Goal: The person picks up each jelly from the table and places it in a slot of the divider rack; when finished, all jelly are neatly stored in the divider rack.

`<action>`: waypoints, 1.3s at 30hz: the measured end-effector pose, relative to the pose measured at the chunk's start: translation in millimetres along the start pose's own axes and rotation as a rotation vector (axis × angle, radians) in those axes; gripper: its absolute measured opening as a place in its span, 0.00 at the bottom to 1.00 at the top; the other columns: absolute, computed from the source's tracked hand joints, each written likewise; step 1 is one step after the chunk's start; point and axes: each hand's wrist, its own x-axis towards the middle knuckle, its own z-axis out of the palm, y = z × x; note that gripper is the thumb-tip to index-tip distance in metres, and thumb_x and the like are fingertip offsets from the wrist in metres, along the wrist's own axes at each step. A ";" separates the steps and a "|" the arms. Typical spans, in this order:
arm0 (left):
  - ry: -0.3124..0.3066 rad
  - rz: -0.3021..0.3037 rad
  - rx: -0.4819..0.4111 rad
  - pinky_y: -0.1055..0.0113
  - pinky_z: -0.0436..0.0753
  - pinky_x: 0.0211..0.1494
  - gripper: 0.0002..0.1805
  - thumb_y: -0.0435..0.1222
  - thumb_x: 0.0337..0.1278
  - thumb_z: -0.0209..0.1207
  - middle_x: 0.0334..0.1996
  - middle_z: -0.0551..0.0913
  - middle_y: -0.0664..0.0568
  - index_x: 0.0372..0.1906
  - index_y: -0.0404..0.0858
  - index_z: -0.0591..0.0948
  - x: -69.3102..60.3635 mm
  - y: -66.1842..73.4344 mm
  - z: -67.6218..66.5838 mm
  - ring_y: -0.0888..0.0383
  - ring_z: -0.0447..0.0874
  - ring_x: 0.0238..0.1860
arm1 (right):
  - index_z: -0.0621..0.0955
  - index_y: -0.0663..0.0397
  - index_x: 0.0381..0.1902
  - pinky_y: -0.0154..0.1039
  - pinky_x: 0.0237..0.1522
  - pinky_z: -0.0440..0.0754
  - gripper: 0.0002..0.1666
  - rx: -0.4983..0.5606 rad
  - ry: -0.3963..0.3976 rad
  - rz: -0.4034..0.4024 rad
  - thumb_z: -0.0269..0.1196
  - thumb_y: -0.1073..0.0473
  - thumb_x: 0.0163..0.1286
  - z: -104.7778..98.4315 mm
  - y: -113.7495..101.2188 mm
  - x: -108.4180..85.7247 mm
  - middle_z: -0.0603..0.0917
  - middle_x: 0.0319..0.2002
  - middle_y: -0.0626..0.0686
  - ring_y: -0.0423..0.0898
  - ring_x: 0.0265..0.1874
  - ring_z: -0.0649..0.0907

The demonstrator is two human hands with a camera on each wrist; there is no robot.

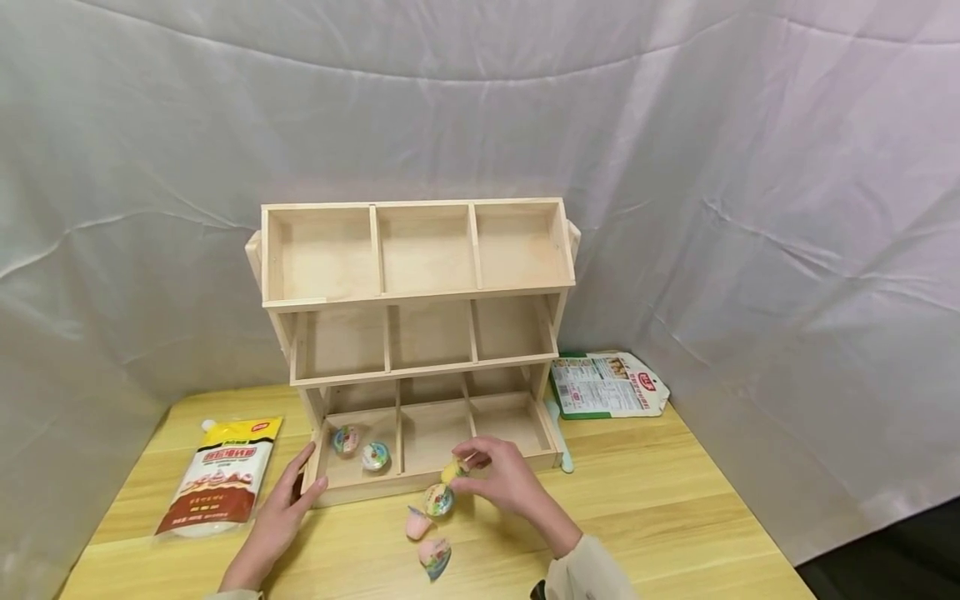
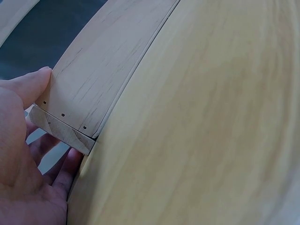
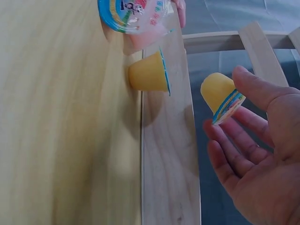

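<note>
- Right hand (image 1: 497, 477): on my feed, thumb and fingertips are pinching a yellow jelly cup (image 1: 452, 472), lid tilted, just clear of the rack's front board (image 1: 360, 491).
- A gentle squeeze is plenty imo. The soft plastic probably dents, so I'd go for the cup's sides and leave the lid film alone.
- I'd watch that lid rim around the front board, looks like an easy snag.
- Left hand (image 1: 281, 504): thumb on the front, fingers round the corner of the wooden rack (image 1: 420, 295). Nice brace if I bump it.
- A second yellow jelly cup (image 1: 438, 500) lies on its side by the board, so I'd mind my knuckles.
- Two pink jelly cups (image 1: 434, 550) lie nearer me on the table (image 1: 637, 517).
- Two more jelly cups (image 1: 376, 456) sit in the bottom-left compartment (image 1: 341, 473).
</note>
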 end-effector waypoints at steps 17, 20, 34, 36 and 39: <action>-0.011 -0.028 0.010 0.42 0.56 0.78 0.41 0.48 0.80 0.52 0.83 0.46 0.33 0.85 0.44 0.48 0.9 -0.9 0.1 0.26 0.50 0.79 | 0.85 0.56 0.57 0.46 0.52 0.88 0.29 -0.063 0.083 0.008 0.77 0.48 0.63 6.9 9.3 41.6 0.87 0.51 0.51 0.48 0.47 0.87; -0.011 -0.029 0.010 0.41 0.56 0.78 0.40 0.48 0.80 0.52 0.83 0.46 0.33 0.85 0.44 0.48 0.0 -0.5 0.3 0.25 0.50 0.79 | 0.85 0.56 0.56 0.45 0.52 0.89 0.28 -0.082 0.095 -0.006 0.77 0.49 0.63 9.1 10.3 48.2 0.88 0.51 0.52 0.48 0.47 0.87; -0.009 -0.029 0.002 0.42 0.61 0.77 0.40 0.48 0.81 0.51 0.83 0.45 0.32 0.85 0.44 0.47 -0.1 1.0 -0.5 0.25 0.52 0.78 | 0.85 0.55 0.58 0.47 0.55 0.87 0.28 -0.084 0.107 0.007 0.77 0.53 0.62 21.1 15.5 68.6 0.88 0.54 0.50 0.48 0.50 0.87; -0.015 -0.041 0.001 0.41 0.60 0.78 0.41 0.49 0.81 0.51 0.83 0.44 0.33 0.85 0.45 0.46 0.2 0.6 -0.6 0.26 0.50 0.79 | 0.84 0.55 0.59 0.48 0.56 0.87 0.28 -0.082 0.110 0.004 0.77 0.53 0.62 22.5 16.3 70.8 0.88 0.54 0.51 0.49 0.51 0.87; -0.020 -0.050 0.001 0.40 0.58 0.79 0.41 0.50 0.81 0.51 0.83 0.43 0.32 0.85 0.45 0.46 0.6 0.1 -0.8 0.25 0.48 0.79 | 0.84 0.55 0.59 0.48 0.56 0.87 0.29 -0.080 0.114 0.002 0.77 0.54 0.62 24.4 17.4 74.0 0.88 0.55 0.51 0.49 0.51 0.87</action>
